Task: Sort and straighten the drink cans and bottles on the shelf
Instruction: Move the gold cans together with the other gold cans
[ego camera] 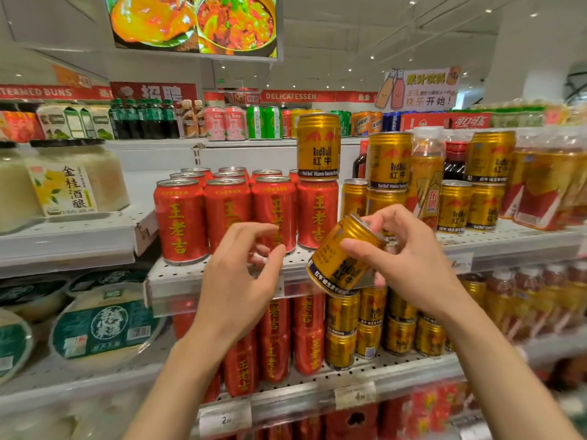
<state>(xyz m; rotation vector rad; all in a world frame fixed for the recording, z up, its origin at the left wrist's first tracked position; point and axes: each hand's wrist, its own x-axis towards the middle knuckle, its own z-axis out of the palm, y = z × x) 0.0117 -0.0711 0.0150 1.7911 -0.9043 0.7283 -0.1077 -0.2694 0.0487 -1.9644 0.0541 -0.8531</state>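
Observation:
My right hand (409,258) grips a gold Red Bull can (341,258), tilted with its top pointing up and right, in front of the white shelf (222,271). My left hand (241,274) hovers open just left of it, fingers curled, holding nothing. Behind the hands several red cans (181,220) stand upright in rows. One gold can (318,147) stands on top of a red can (317,214). More gold cans (390,160) are stacked in two layers to the right, beside an orange bottle (425,182).
Jars of rice wine (73,179) stand on the shelf to the left, round packed tubs (104,322) below them. The lower shelf (349,376) carries more red and gold cans. Shrink-wrapped bottle packs (546,182) fill the right side. Assorted drinks line the top shelf.

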